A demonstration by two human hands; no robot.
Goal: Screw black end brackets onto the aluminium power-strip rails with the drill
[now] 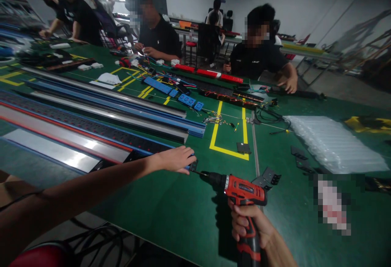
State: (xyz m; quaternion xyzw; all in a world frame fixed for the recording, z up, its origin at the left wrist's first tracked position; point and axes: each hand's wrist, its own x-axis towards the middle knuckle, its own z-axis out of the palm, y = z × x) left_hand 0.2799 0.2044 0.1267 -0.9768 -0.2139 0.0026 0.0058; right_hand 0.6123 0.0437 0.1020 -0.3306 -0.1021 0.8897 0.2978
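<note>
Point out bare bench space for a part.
Best: green tabletop between the left hand and the near edge, left of the drill. Smaller: between the yellow tape outline and the plastic wrap, above the black brackets. Crowded: left, long rails; far middle, blue socket strips and wiring.

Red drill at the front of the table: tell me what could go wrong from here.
The bit of the red drill, gripped in the right hand, could slip and strike the left hand, whose fingers lie close to its tip. The small dark piece by those fingers might twist under the bit. The small loose parts could scatter if the nearby blue strip shifts.
</note>
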